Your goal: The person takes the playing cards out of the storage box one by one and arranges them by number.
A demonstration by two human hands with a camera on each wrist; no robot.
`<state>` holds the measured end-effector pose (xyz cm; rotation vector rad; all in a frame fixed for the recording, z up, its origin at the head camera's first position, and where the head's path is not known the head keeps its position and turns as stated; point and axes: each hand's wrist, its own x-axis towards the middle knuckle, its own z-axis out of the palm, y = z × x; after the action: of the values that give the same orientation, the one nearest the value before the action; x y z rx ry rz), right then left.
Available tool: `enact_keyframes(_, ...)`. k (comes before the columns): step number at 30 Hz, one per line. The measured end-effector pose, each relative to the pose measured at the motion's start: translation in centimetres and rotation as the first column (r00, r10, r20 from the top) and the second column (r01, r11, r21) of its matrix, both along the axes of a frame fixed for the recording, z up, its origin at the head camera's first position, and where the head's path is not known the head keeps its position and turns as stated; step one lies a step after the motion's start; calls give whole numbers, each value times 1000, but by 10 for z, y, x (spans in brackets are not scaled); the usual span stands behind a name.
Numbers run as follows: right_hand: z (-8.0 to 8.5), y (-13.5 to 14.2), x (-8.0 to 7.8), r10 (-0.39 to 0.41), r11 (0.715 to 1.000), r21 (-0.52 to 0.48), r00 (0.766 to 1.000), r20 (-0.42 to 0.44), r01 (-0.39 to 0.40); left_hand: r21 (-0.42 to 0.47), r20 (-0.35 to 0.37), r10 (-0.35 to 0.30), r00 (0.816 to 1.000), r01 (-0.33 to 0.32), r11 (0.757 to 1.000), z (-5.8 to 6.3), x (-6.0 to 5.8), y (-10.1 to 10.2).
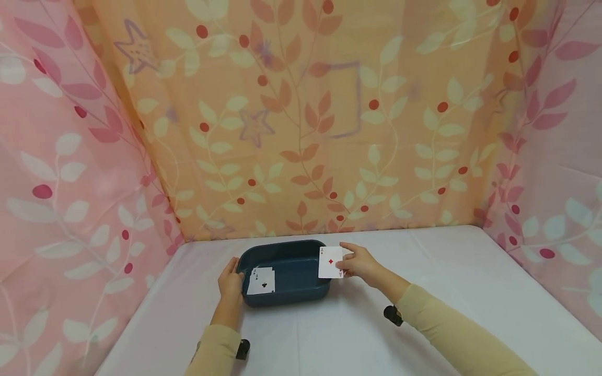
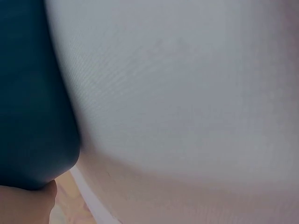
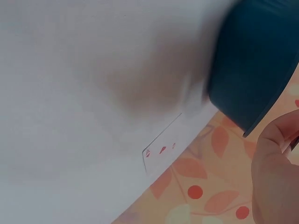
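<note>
My left hand (image 1: 230, 282) grips the left end of a deep dark blue tray (image 1: 287, 299) with rounded corners, thumb at the rim. Inside the tray, at its left, lie a few overlapping playing cards (image 1: 261, 282), an ace of clubs on top. Over the tray's right end, my right hand (image 1: 359, 265) pinches an ace of diamonds (image 1: 329, 256) by its right side, face up. The right wrist view shows a red ace card (image 3: 161, 150) on the white cloth beside the tray (image 3: 254, 65); there my right hand (image 3: 278, 172) is at the right edge, its fingertips cut off.
A white cloth covers the table (image 1: 451, 292). Patterned fabric walls rise at the back (image 1: 301, 172) and on both sides. Black wrist cameras sit near both sleeves, one on the left wrist (image 1: 242, 349) and one on the right (image 1: 393, 315).
</note>
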<state>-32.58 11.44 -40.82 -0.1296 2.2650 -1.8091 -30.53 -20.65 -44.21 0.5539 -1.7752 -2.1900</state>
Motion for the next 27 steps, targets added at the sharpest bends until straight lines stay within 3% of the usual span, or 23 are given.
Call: enact_keyframes(27, -4, 46, -6, -95, 995, 30, 995, -42, 97, 1, -3, -4, 1000, 4, 1000, 1, 3, 1)
